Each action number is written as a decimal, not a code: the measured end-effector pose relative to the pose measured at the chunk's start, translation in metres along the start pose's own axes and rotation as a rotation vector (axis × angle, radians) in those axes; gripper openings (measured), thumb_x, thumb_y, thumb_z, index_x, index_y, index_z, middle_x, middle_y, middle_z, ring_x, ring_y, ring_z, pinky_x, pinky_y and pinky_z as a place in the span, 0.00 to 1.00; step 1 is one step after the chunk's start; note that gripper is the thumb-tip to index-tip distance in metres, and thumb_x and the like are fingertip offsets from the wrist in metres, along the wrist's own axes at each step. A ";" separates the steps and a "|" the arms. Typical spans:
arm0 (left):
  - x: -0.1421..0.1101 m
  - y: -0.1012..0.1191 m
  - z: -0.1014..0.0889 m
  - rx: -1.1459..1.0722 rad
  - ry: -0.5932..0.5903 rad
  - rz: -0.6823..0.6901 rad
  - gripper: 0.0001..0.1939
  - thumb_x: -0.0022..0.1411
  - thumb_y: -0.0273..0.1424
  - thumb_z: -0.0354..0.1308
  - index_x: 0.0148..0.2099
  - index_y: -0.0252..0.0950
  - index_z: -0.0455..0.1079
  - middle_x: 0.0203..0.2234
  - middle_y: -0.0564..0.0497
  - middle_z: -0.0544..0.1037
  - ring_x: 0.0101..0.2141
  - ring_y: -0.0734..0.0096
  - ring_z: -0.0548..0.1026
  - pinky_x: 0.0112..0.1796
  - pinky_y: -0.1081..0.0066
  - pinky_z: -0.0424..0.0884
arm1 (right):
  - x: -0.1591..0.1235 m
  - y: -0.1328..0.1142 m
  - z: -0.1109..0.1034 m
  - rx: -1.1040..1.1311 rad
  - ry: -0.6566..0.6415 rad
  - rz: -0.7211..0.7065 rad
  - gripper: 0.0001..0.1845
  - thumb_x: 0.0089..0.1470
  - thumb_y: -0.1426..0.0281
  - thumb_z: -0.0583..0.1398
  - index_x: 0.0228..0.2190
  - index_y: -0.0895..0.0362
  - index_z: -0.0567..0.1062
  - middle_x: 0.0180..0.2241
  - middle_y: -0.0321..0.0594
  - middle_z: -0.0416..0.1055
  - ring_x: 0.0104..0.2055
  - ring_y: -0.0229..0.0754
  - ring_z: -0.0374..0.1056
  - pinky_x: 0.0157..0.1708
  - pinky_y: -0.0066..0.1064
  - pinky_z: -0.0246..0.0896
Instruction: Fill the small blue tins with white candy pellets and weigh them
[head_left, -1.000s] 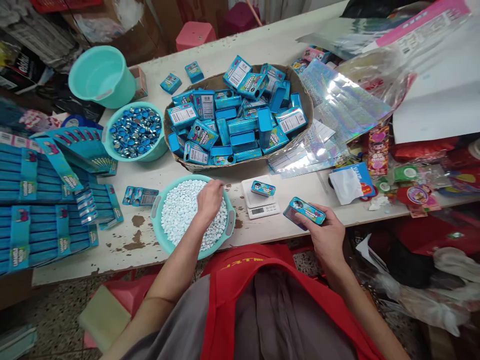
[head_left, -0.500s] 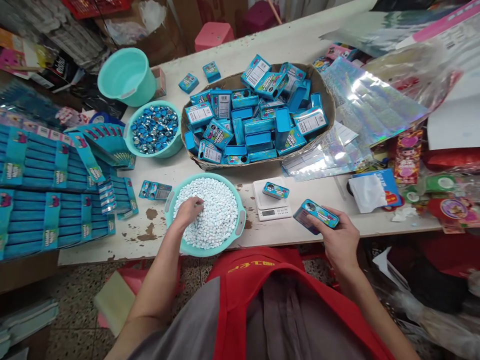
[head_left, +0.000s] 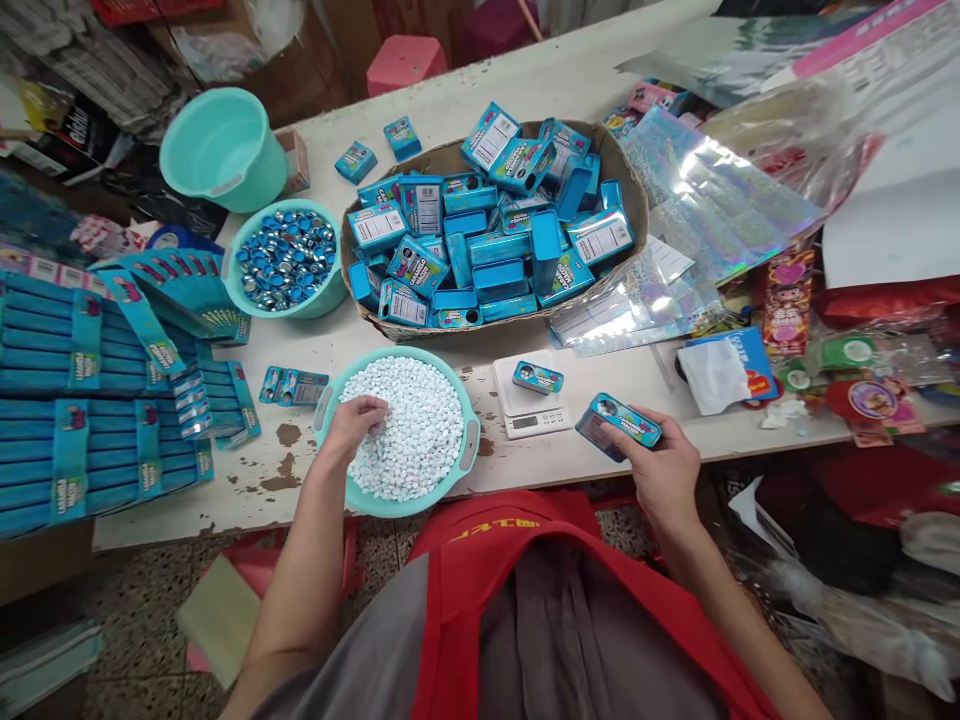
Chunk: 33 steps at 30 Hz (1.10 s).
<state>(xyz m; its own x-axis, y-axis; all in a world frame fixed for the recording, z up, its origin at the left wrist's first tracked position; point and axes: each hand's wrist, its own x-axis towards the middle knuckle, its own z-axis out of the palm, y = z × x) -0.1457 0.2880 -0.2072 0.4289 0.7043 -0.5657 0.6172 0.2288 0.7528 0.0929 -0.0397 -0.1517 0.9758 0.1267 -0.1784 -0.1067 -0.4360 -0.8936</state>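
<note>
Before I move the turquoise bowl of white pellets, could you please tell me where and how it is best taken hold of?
Probably by the left handle and the right handle, coming in from both sides at once: they jut from opposite sides of the turquoise bowl, and a level, paired grip should keep the loose white pellets inside.

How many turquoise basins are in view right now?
3. The front basin, with white pellets, is under the left hand; the middle basin, with shiny caps, sits farther back and left; the rear basin stands behind that. More could be nested underneath, hidden.
</note>
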 end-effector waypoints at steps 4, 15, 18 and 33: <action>-0.009 0.033 0.033 -0.217 -0.086 0.063 0.16 0.38 0.36 0.65 0.32 0.33 0.71 0.21 0.53 0.72 0.22 0.77 0.66 0.20 0.77 0.58 | 0.002 0.004 0.002 0.012 -0.024 -0.006 0.28 0.32 0.58 0.71 0.38 0.57 0.76 0.33 0.39 0.75 0.33 0.42 0.69 0.36 0.37 0.67; 0.001 0.109 0.189 0.511 -0.214 0.799 0.11 0.59 0.23 0.53 0.44 0.35 0.72 0.38 0.46 0.75 0.42 0.65 0.71 0.44 0.67 0.67 | 0.004 0.006 -0.010 -0.012 -0.004 0.039 0.30 0.33 0.57 0.71 0.38 0.57 0.76 0.32 0.39 0.75 0.33 0.43 0.69 0.37 0.38 0.67; 0.002 0.102 0.161 0.435 -0.143 0.769 0.11 0.61 0.24 0.52 0.45 0.35 0.71 0.40 0.47 0.76 0.40 0.70 0.73 0.42 0.72 0.68 | 0.004 0.005 -0.014 -0.039 0.017 0.056 0.30 0.32 0.56 0.71 0.38 0.57 0.76 0.32 0.40 0.75 0.33 0.43 0.69 0.36 0.38 0.66; 0.015 0.006 0.016 0.794 -0.046 0.168 0.07 0.51 0.29 0.52 0.32 0.38 0.72 0.28 0.50 0.77 0.31 0.65 0.73 0.32 0.71 0.63 | 0.006 0.003 0.005 0.019 -0.003 0.029 0.29 0.30 0.59 0.72 0.36 0.58 0.76 0.30 0.39 0.75 0.31 0.41 0.69 0.33 0.35 0.67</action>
<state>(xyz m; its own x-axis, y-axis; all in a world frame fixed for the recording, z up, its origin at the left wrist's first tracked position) -0.1251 0.2897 -0.2165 0.5733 0.6548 -0.4925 0.8187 -0.4343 0.3757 0.0979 -0.0358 -0.1578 0.9715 0.1169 -0.2060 -0.1391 -0.4224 -0.8957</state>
